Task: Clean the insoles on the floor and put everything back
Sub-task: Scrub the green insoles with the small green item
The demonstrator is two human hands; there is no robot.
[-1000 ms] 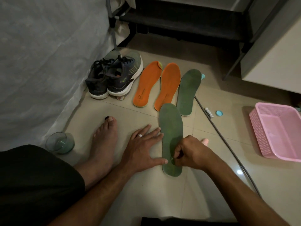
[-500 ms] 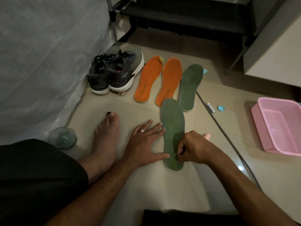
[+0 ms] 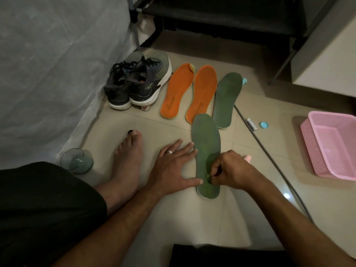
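On floor tile | left hand (image 3: 174, 166) flat beside near green insole (image 3: 206, 149) | right hand (image 3: 230, 170) grip pinches maybe brush (image 3: 208, 176)

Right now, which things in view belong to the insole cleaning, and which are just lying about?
Job: near green insole, far green insole, two orange insoles, shoes, pink-handled tool in right hand, left hand.
Lying about: glass, pink basket, blue cap, cable.

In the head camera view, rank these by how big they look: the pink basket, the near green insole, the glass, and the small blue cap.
Largest to smallest as they appear:
1. pink basket, though partly cut off by the frame edge
2. near green insole
3. glass
4. blue cap
Basket versus insole is close, so that order is unsure.
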